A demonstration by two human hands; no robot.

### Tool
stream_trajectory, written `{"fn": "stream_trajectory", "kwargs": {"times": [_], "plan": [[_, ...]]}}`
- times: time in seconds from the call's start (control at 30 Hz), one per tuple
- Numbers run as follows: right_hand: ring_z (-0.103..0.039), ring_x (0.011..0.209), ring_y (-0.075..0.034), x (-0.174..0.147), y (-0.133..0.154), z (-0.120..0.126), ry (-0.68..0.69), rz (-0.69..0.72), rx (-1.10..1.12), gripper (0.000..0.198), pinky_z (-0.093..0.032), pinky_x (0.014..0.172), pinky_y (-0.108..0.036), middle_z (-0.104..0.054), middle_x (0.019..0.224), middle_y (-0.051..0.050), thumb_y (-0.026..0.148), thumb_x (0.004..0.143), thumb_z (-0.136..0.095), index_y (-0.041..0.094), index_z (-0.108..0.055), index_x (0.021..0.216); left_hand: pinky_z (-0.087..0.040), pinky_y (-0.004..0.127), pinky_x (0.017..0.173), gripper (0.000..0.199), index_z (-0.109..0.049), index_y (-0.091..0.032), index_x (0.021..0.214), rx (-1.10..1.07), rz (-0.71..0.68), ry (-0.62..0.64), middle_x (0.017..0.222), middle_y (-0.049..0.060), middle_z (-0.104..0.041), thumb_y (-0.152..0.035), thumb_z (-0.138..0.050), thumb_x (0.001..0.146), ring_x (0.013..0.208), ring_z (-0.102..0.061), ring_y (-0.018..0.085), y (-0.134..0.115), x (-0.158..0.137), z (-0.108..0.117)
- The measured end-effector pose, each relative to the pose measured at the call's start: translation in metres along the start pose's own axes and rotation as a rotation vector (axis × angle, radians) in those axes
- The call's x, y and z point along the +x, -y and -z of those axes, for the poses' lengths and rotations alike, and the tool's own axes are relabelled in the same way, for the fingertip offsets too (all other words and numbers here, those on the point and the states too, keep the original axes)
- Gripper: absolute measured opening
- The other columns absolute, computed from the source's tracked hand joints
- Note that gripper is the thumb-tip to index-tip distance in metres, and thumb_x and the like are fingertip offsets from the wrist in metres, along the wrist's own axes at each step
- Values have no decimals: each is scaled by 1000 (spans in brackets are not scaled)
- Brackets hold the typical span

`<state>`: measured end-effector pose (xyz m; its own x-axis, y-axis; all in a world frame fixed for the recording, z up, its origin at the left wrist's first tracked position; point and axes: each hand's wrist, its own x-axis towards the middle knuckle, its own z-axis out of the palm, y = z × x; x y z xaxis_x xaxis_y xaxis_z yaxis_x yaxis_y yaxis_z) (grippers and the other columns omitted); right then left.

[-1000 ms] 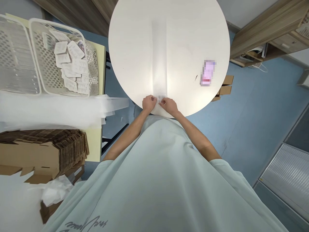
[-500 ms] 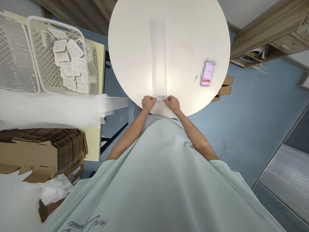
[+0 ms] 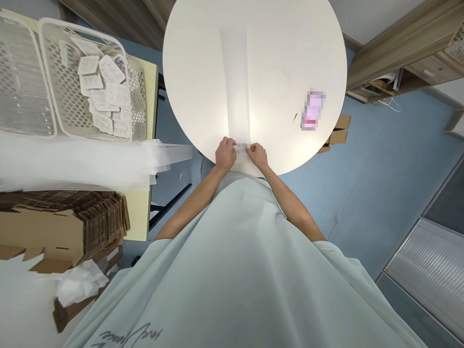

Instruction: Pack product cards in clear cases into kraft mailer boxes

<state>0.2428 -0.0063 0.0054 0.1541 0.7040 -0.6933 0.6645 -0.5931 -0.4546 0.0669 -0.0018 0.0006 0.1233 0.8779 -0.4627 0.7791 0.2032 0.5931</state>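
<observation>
A long strip of thin whitish translucent wrapping sheet point(image 3: 236, 87) lies lengthwise on the round white table point(image 3: 195, 72). At its near end, close to the table's front edge, is a small clear packet with grey markings point(image 3: 241, 148); its contents are too small to make out. My left hand point(image 3: 225, 153) is closed at the packet's left side, fingers curled and knuckles up. From the right, my right hand point(image 3: 258, 155) pinches the packet's right edge between thumb and fingers.
A pixelated pink phone-shaped thing point(image 3: 312, 111) lies on the table's right. Left of the table, a yellowish side table point(image 3: 139, 212) bears a white basket point(image 3: 139, 106) of small white packets, a stack of white sheets point(image 3: 72, 162) and flattened cardboard boxes point(image 3: 43, 234).
My left hand has turned and shifted slightly right, its fingers now further over the packet's left side. My right hand has moved a little left. The strip's far end has shifted slightly left.
</observation>
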Motion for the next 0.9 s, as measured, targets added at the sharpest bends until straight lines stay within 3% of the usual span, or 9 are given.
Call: {"fn": "stream_trajectory", "kwargs": {"times": [0.17, 0.3, 0.43, 0.53, 0.67, 0.77, 0.83, 0.9], "plan": [[-79, 115, -26, 1, -1, 0, 4, -2, 22, 19, -60, 98, -36, -84, 124, -12, 41, 108, -66, 22, -69, 114, -41, 58, 137, 46, -66, -18, 148, -20, -319, 92, 169, 21, -58, -19, -46, 107, 163, -49, 37, 0, -10, -8], [-80, 117, -27, 3, -2, 0, 4, -24, 48, 20, -60, 99, -36, -85, 123, -13, 41, 107, -68, 22, -70, 112, -32, 60, 143, 53, -59, -16, 160, 5, -385, 156, 181, 23, -47, -39, -51, 113, 175, -36, 38, 8, -14, -15], [-82, 109, -26, 7, -5, 1, 10, -51, 127, 26, -61, 101, -37, -86, 114, -10, 44, 106, -70, 22, -70, 119, -26, 64, 145, 87, -50, -14, 170, 53, -431, 210, 186, 27, -38, -62, -74, 102, 178, -27, 45, 16, -11, -15], [-82, 100, -25, 9, -7, 3, 28, -62, 166, 30, -62, 97, -37, -85, 103, -7, 46, 107, -69, 22, -68, 125, -22, 65, 146, 84, -49, -12, 172, 62, -450, 234, 186, 27, -39, -50, -73, 101, 178, -29, 44, 19, -6, -15], [-81, 100, -26, 6, -6, 13, 68, 10, 91, 29, -62, 99, -39, -84, 97, -6, 44, 113, -59, 22, -68, 130, -28, 63, 145, 73, -52, -17, 172, 25, -410, 204, 182, 20, -48, -26, -61, 100, 175, -37, 38, 20, 1, -15], [-79, 117, -29, -3, -6, 23, 6, 176, -80, 38, -61, 105, -43, -83, 132, -13, 27, 114, -44, 21, -67, 144, -32, 62, 144, 73, -57, -20, 168, -6, -380, 196, 179, 18, -52, -24, -66, 96, 173, -40, 39, 19, 5, -15], [-74, 134, -31, -9, -6, 28, -10, 305, -212, 53, -61, 108, -46, -67, 164, -15, 15, 109, -40, 22, -61, 158, -32, 62, 144, 72, -61, -21, 164, -4, -362, 203, 177, 18, -54, -24, -70, 93, 172, -41, 41, 18, 6, -13], [-68, 143, -32, -12, -6, 31, 39, 405, -314, 64, -61, 111, -48, -51, 181, -12, 9, 106, -40, 24, -57, 165, -33, 61, 143, 73, -63, -18, 161, 15, -355, 213, 174, 19, -57, -20, -73, 89, 170, -42, 41, 16, 6, -8]]}}
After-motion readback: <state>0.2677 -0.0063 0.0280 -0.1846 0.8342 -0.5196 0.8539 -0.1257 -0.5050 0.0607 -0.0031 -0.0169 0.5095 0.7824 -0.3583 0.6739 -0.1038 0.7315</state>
